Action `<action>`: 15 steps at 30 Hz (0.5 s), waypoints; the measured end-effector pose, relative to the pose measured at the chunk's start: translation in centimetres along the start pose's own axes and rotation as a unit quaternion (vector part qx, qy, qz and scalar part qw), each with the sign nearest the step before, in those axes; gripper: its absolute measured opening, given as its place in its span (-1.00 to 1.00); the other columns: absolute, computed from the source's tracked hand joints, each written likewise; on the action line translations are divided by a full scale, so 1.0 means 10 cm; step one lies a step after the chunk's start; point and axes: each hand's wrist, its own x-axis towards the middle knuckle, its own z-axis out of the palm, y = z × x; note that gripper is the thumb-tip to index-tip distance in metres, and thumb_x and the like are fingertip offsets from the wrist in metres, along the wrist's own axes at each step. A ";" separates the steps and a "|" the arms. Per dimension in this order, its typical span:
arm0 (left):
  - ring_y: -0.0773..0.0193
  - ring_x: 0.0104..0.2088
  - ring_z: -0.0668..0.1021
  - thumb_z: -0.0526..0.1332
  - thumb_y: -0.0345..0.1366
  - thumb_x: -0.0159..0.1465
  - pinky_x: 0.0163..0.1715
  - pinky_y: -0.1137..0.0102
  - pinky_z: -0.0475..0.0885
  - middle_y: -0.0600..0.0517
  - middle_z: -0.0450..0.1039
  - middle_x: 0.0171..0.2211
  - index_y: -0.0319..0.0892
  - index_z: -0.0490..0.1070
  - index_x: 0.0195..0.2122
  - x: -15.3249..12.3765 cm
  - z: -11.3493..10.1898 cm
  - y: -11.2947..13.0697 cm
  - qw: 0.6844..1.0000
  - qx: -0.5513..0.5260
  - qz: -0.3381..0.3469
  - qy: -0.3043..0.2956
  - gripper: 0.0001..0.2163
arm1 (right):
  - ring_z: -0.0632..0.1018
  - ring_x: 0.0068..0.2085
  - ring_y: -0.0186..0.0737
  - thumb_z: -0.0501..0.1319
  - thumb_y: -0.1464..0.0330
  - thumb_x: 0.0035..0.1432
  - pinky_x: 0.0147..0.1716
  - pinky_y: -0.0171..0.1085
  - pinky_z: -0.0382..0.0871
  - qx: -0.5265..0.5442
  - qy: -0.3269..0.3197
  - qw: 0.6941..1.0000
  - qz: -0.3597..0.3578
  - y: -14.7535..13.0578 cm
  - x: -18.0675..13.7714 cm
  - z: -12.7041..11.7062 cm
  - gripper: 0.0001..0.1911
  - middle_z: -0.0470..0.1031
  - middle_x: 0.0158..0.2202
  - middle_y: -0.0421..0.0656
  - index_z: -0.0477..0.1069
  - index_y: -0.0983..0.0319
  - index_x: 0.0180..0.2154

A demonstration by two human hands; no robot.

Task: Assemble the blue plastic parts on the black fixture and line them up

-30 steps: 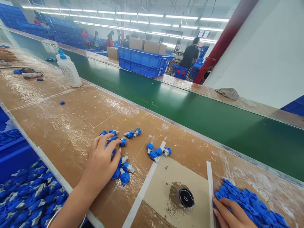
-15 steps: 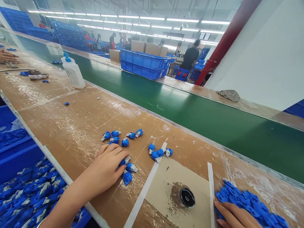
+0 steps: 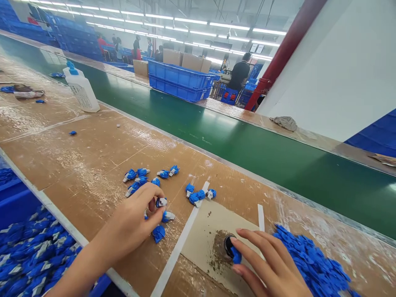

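My left hand (image 3: 133, 225) rests on the brown tabletop (image 3: 80, 165), fingertips pinching a small blue-and-white part (image 3: 161, 202) out of a scattered group of such parts (image 3: 145, 179). My right hand (image 3: 272, 264) holds a small blue piece (image 3: 236, 255) against the black round fixture (image 3: 228, 244) set in a cardboard square (image 3: 204, 235). Just to the right of that hand lies a heap of blue pieces (image 3: 312, 264).
A green conveyor belt (image 3: 247, 144) runs past the table's far edge. A white bottle with a blue cap (image 3: 79, 88) stands at the left. A blue bin of parts (image 3: 27, 255) sits at lower left. Blue crates (image 3: 182, 80), boxes and other people are beyond the belt.
My right hand left the blue heap and brought a blue piece over to the black fixture. My left hand curled its fingers and took a blue-and-white part from the group.
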 end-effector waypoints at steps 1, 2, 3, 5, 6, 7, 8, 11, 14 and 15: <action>0.30 -0.46 0.47 0.14 -0.36 0.27 -0.44 0.41 0.36 0.15 0.39 -0.44 -0.10 0.33 -0.16 -0.03 0.03 0.05 0.999 -0.041 -0.019 0.004 -0.88 | 0.51 -0.05 -0.19 0.11 0.24 0.36 -0.15 -0.26 0.49 -0.001 -0.009 1.000 0.000 -0.02 0.01 0.03 -0.73 0.50 -0.01 -0.10 0.45 0.20 -0.02; 0.33 -0.49 0.46 0.15 -0.38 0.27 -0.47 0.44 0.36 0.17 0.39 -0.44 -0.09 0.32 -0.14 -0.06 0.07 0.10 0.997 -0.074 -0.028 0.006 -0.85 | 0.51 -0.04 -0.17 0.12 0.24 0.35 -0.15 -0.25 0.50 -0.003 -0.020 1.000 0.000 -0.03 0.01 0.05 -0.72 0.50 0.00 -0.10 0.45 0.20 -0.01; 0.35 -0.47 0.48 0.14 -0.40 0.26 -0.45 0.45 0.39 0.16 0.42 -0.40 -0.08 0.32 -0.12 -0.09 0.12 0.15 0.995 -0.100 -0.026 0.004 -0.82 | 0.51 -0.04 -0.16 0.12 0.24 0.35 -0.15 -0.24 0.50 -0.008 -0.027 1.000 -0.001 -0.03 0.00 0.07 -0.72 0.49 0.01 -0.10 0.45 0.20 -0.01; 0.35 -0.37 0.53 0.12 -0.46 0.25 -0.35 0.46 0.43 0.11 0.45 -0.28 -0.07 0.34 -0.12 -0.15 0.22 0.25 0.991 -0.134 -0.002 -0.012 -0.79 | 0.51 -0.04 -0.14 0.12 0.24 0.35 -0.16 -0.21 0.51 -0.017 -0.030 0.999 -0.004 -0.02 -0.02 0.10 -0.72 0.49 0.02 -0.10 0.46 0.19 -0.01; 0.34 -0.30 0.54 0.10 -0.49 0.25 -0.29 0.45 0.45 0.09 0.46 -0.23 -0.07 0.34 -0.14 -0.19 0.28 0.28 0.989 -0.143 0.012 -0.024 -0.78 | 0.51 -0.04 -0.13 0.12 0.23 0.35 -0.17 -0.20 0.51 -0.022 -0.031 0.999 -0.006 -0.01 -0.03 0.11 -0.71 0.49 0.02 -0.11 0.46 0.19 -0.01; 0.31 -0.24 0.55 0.09 -0.50 0.24 -0.25 0.44 0.46 0.07 0.46 -0.20 -0.08 0.35 -0.15 -0.21 0.33 0.31 0.988 -0.146 0.026 -0.036 -0.78 | 0.51 -0.04 -0.13 0.12 0.22 0.35 -0.17 -0.20 0.51 -0.026 -0.033 0.999 -0.006 -0.01 -0.04 0.12 -0.71 0.49 0.03 -0.11 0.46 0.19 -0.01; 0.28 -0.20 0.55 0.08 -0.52 0.24 -0.21 0.42 0.47 0.04 0.46 -0.19 -0.09 0.34 -0.16 -0.24 0.38 0.33 0.988 -0.143 0.038 -0.048 -0.78 | 0.51 -0.05 -0.13 0.11 0.22 0.35 -0.17 -0.20 0.51 -0.028 -0.034 0.999 -0.007 0.00 -0.05 0.12 -0.71 0.49 0.03 -0.12 0.47 0.18 0.00; 0.19 -0.17 0.57 0.02 -0.54 0.28 -0.20 0.35 0.50 -0.05 0.47 -0.15 -0.15 0.35 -0.18 -0.32 0.50 0.34 0.989 -0.086 0.093 -0.072 -0.79 | 0.51 -0.05 -0.13 0.12 0.22 0.35 -0.17 -0.21 0.50 -0.030 -0.039 0.999 -0.011 0.00 -0.06 0.13 -0.70 0.49 0.03 -0.13 0.46 0.17 0.01; 0.14 -0.17 0.58 -0.03 -0.55 0.33 -0.21 0.32 0.51 -0.13 0.49 -0.10 -0.18 0.37 -0.21 -0.38 0.54 0.30 0.984 -0.017 0.159 -0.083 -0.77 | 0.49 -0.04 -0.14 0.15 0.24 0.32 -0.12 -0.23 0.47 -0.012 -0.019 1.000 0.001 0.00 -0.08 0.13 -0.71 0.48 0.03 -0.10 0.44 0.20 0.01; 0.12 -0.15 0.58 -0.02 -0.55 0.34 -0.18 0.31 0.51 -0.14 0.49 -0.09 -0.19 0.37 -0.21 -0.40 0.54 0.28 0.982 -0.002 0.172 -0.080 -0.78 | 0.49 -0.04 -0.15 0.16 0.25 0.32 -0.11 -0.24 0.46 0.001 -0.007 1.000 0.014 0.00 -0.08 0.11 -0.71 0.48 0.02 -0.09 0.43 0.21 0.01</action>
